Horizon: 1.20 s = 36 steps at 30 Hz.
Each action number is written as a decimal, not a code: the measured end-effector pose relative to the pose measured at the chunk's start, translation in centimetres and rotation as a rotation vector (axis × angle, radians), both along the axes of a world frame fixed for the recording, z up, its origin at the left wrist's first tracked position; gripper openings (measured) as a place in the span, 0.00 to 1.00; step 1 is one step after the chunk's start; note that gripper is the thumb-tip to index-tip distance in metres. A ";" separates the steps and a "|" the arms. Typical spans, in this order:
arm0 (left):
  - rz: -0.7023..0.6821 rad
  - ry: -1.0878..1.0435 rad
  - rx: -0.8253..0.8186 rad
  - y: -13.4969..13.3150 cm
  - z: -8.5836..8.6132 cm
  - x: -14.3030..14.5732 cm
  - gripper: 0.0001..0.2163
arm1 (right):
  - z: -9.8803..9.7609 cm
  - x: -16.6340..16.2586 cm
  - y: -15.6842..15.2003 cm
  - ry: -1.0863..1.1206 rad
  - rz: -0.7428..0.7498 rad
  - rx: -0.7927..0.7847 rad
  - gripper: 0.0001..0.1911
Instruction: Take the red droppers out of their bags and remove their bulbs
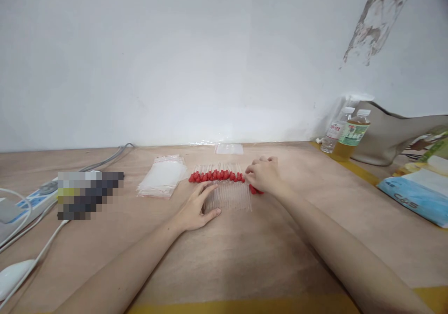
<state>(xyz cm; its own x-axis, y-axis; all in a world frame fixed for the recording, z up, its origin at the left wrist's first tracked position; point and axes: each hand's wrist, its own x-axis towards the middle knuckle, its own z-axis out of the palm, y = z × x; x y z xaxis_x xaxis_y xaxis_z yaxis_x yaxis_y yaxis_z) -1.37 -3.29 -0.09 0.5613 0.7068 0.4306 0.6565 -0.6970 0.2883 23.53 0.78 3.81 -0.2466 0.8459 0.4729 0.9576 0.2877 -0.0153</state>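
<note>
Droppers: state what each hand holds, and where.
Right hand grips the red rubber bulb of the rightmost clear plastic dropper; left hand lies open against clear tubes, holding nothing.

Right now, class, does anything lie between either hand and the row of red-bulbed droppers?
Nothing visible does. The left hand rests against the row of droppers at its left end; the right hand covers its right end. The stack of bags lies aside.

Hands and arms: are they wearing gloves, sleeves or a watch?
No. The left hand and right hand are bare: no gloves, no rings that I can see. The left forearm and right forearm show no sleeves, watch or bracelet.
</note>
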 end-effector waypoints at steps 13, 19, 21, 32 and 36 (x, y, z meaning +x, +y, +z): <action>0.264 -0.133 0.171 0.1 0.2 -0.3 0.18 | -1.4 -2.4 1.6 -0.198 -0.071 -0.093 0.11; 0.287 -0.159 0.179 0.3 -0.1 -0.8 0.13 | 0.1 -2.4 1.0 -0.091 -0.162 -0.087 0.13; 0.301 -0.168 0.197 0.3 -0.2 -0.8 0.11 | 0.5 -1.9 0.1 0.003 -0.141 -0.006 0.13; 0.087 0.104 0.663 -1.2 0.3 0.7 0.13 | -4.8 -1.1 -6.8 0.137 0.498 0.391 0.06; 0.031 0.144 0.670 -1.4 0.1 0.9 0.05 | -5.2 -1.5 -7.0 0.139 0.524 0.402 0.08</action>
<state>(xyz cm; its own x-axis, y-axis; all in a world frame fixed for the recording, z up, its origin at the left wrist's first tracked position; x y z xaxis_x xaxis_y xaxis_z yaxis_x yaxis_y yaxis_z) -0.44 -4.64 0.04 0.6291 0.3308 0.7034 0.6788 -0.6747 -0.2898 22.06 -6.25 -1.40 -0.4910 0.3829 0.7825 0.6867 0.7229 0.0771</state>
